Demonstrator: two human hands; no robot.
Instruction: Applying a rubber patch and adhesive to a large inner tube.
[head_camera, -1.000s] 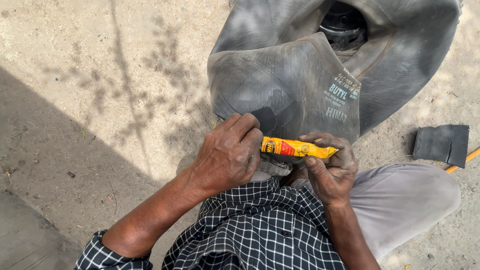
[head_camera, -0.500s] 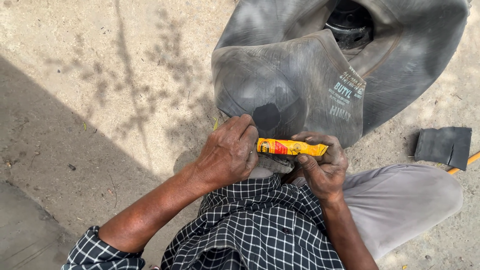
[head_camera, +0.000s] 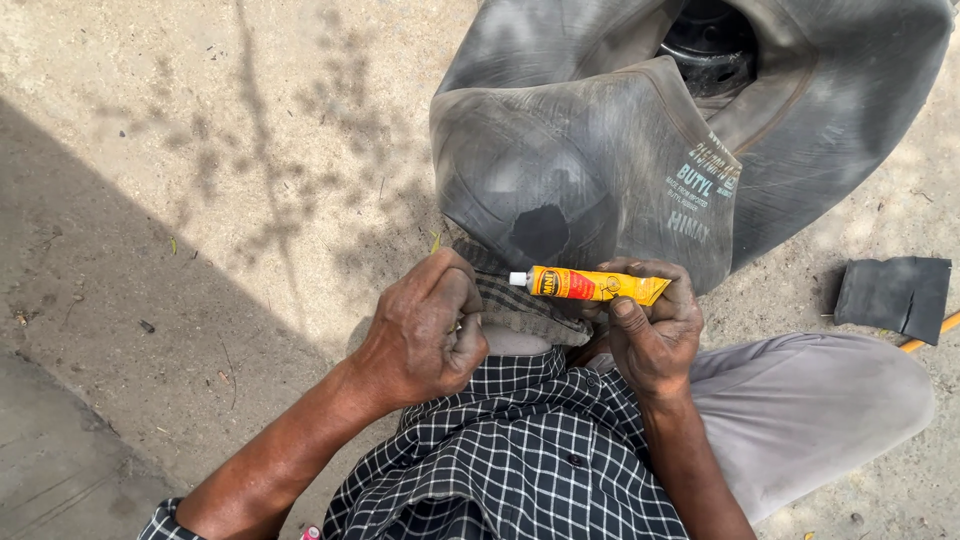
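Left hand (head_camera: 425, 330) off tube (head_camera: 590, 285) (uncapped)

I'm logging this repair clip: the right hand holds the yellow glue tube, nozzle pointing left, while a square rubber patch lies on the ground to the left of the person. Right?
Not quite. The rubber patch lies on the ground to the person's right, as the head view shows. The right hand does hold the yellow glue tube, nozzle pointing left.

Yellow tube (head_camera: 592, 285) with red and black band and white nozzle. Dull black rubber inner tube (head_camera: 600, 170) bearing pale lettering and darker, roughened patch. Black-and-white checked shirt (head_camera: 520, 460). Pale grey trousers (head_camera: 810, 410). Black rubber piece (head_camera: 893, 296) beside orange handle (head_camera: 930, 333). Sandy beige ground (head_camera: 200, 200), mottled with shadow.
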